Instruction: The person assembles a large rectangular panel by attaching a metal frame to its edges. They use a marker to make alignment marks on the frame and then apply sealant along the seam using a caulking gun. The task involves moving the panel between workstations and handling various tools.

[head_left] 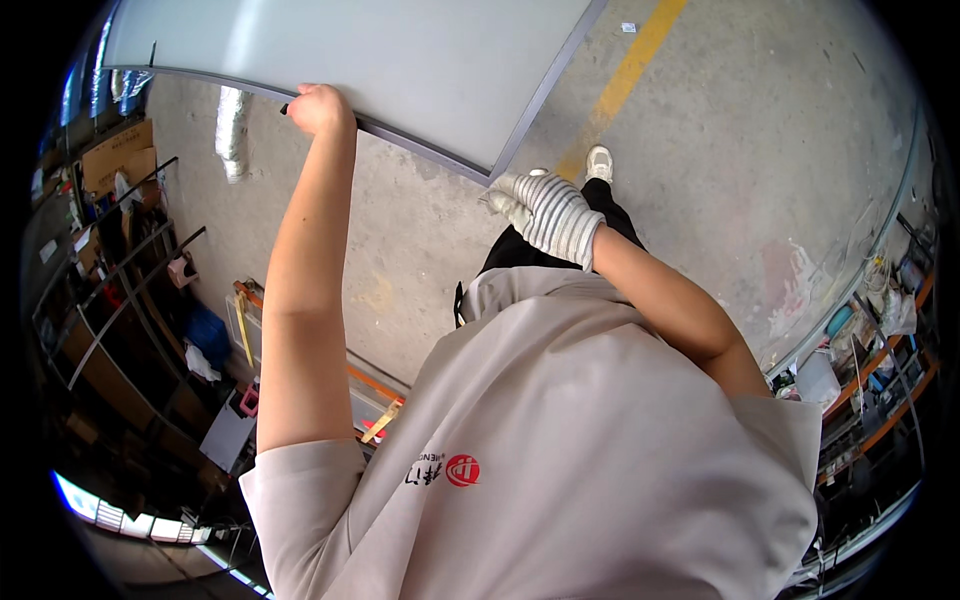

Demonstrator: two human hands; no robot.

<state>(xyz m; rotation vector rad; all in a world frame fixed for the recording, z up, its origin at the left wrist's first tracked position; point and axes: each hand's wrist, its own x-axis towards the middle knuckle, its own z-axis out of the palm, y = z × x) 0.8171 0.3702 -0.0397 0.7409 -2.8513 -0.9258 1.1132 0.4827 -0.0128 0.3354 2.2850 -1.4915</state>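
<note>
A large pale grey panel (430, 60) with a darker grey frame reaches in from the top. My left hand (322, 108) is bare and closed over the panel's near edge, with a small black piece sticking out beside its fingers. My right hand (548, 212) wears a white glove with grey stripes. It sits beside the panel's near right corner, very close to the frame. Its fingers look curled inward, and what they hold, if anything, I cannot make out.
Concrete floor (720, 170) with a yellow line (630, 80) lies beyond the panel. A silvery flexible duct (232, 135) shows under its near edge. Cluttered racks with a cardboard box (118, 160) stand at left, and loaded shelves (880, 380) at right. Orange bars (370, 380) lie behind my left arm.
</note>
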